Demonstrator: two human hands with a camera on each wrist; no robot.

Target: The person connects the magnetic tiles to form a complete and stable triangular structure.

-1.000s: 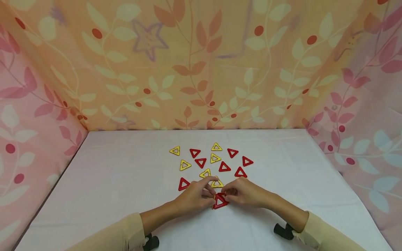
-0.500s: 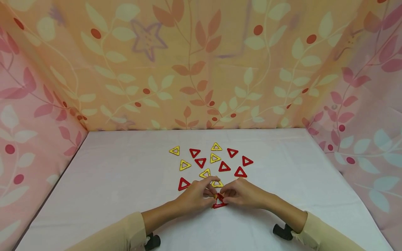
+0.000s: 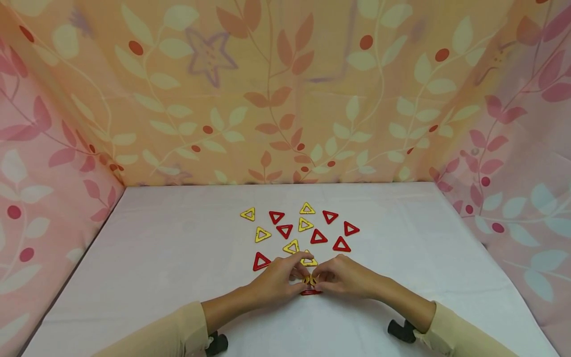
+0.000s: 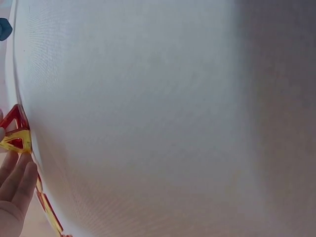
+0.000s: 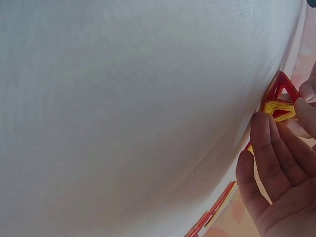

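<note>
Close to the near side of the table, both hands meet over a small cluster of joined triangular magnetic tiles. My left hand (image 3: 274, 278) pinches its left side with thumb and fingertips, and my right hand (image 3: 350, 275) pinches its right side. A red triangle tile (image 3: 311, 292) shows as a thin strip at the front. Yellow tile (image 3: 314, 280) parts appear between the fingertips. From the left wrist, a yellow triangle tile (image 4: 23, 139) and a red one (image 4: 18, 114) stand tilted up from the cloth. Fingers cover much of the cluster.
Loose red and yellow triangle tiles lie flat beyond the hands, among them a red tile (image 3: 261, 261) by the left wrist, a yellow tile (image 3: 292, 246) and a red tile (image 3: 342, 244). White cloth covers the table (image 3: 156, 258); a patterned curtain (image 3: 285, 99) rises behind.
The red triangle that faced the camera has tipped until only its thin edge shows. Yellow tiles now show between the fingertips. Both hands stay almost in place.
</note>
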